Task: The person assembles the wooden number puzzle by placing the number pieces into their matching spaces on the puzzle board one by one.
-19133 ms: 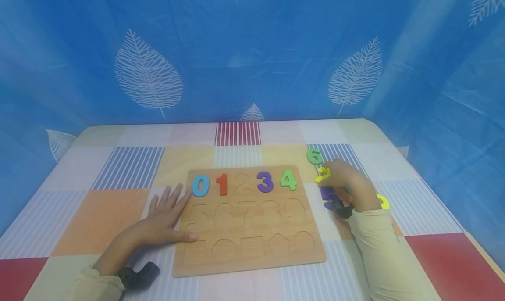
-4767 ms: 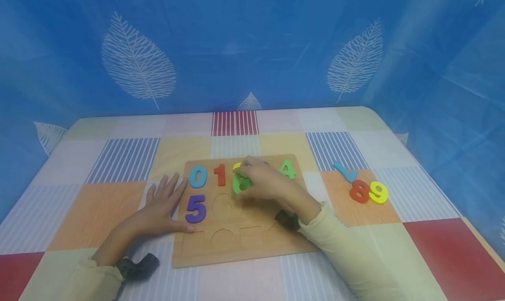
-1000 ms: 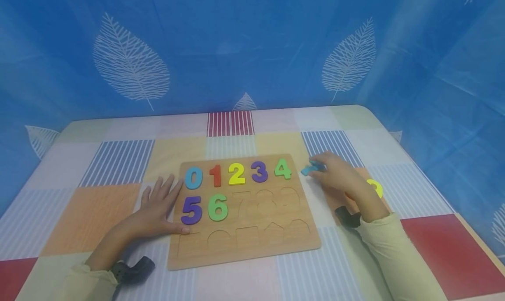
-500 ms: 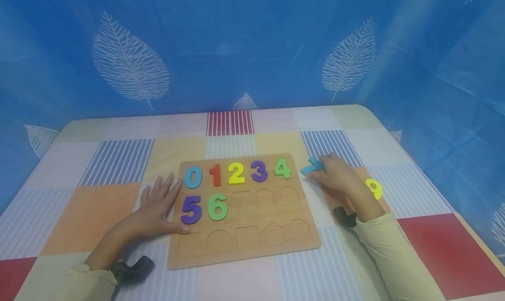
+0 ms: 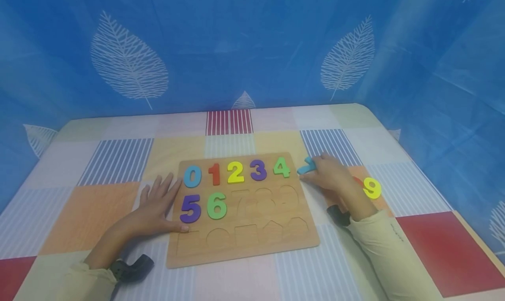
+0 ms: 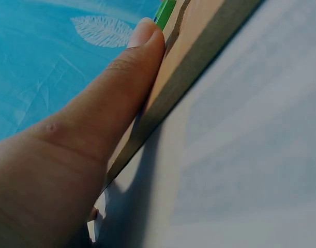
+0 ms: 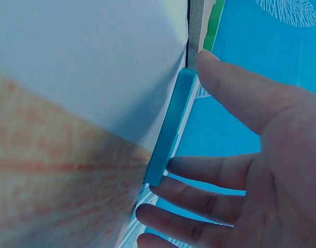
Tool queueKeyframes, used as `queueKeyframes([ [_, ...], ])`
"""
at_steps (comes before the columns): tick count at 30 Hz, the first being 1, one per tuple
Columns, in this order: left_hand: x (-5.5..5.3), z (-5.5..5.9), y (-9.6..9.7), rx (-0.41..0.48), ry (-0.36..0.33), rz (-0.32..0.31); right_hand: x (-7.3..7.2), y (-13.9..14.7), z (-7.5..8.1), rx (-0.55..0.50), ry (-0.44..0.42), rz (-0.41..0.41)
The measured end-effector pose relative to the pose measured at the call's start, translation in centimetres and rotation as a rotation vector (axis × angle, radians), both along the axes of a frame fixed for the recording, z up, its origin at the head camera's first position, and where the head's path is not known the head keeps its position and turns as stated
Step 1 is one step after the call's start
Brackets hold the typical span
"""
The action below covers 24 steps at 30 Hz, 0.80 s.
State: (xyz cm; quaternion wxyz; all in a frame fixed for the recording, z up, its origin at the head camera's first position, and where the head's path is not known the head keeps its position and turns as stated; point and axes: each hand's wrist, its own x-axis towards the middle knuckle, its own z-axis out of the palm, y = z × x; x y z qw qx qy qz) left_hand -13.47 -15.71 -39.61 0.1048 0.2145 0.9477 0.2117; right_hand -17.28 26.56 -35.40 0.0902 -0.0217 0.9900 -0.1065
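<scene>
In the head view, my left hand (image 5: pixel 155 211) lies with fingers spread at the left edge of a wooden number puzzle board (image 5: pixel 246 257). Its thumb rests on the board's border, as the left wrist view also shows (image 6: pixel 142 57). My right hand (image 5: pixel 331 176) pinches a blue number 7 piece (image 5: pixel 307 166) just off the board's upper right corner. In the right wrist view the blue 7 (image 7: pixel 170 129) lies between thumb and fingertips, low over the cloth. On the board sit the 0 (image 5: pixel 192 177), 1, 2, 3 and 4 in the top row, with the purple 5 (image 5: pixel 190 209) and green 6 (image 5: pixel 217 206) below.
A yellow 9 (image 5: pixel 372 188) lies right of my right wrist, with a red piece (image 5: pixel 358 181) partly hidden behind the wrist. Bare cutouts fill the rest of the board's lower rows. A checked cloth (image 5: pixel 106 209) covers the table; a blue curtain (image 5: pixel 244 46) hangs behind.
Since the oldest frame the 2, 5 and 6 have come onto the board. Over the last second my right hand has slid slightly left with the blue 7. The left hand stays put.
</scene>
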Motion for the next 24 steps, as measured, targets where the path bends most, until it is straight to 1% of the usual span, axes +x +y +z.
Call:
queueKeyframes([
  [6, 0.01, -0.03, -0.03, 0.005, 0.000, 0.001, 0.17, -0.47, 0.17, 0.025, -0.006, -0.019],
  [12, 0.03, -0.10, -0.06, -0.005, 0.011, -0.002, 0.27, -0.82, 0.31, 0.051, -0.029, -0.039],
  [16, 0.05, -0.13, -0.08, -0.003, 0.014, -0.003, 0.19, -0.90, 0.30, 0.050, -0.040, -0.042],
  [19, 0.07, -0.11, -0.08, 0.000, 0.015, -0.003, 0.15, -0.87, 0.28, 0.047, -0.032, -0.036],
  [24, 0.06, -0.09, -0.05, -0.003, 0.016, -0.004, 0.21, -0.72, 0.34, 0.057, 0.011, -0.019],
])
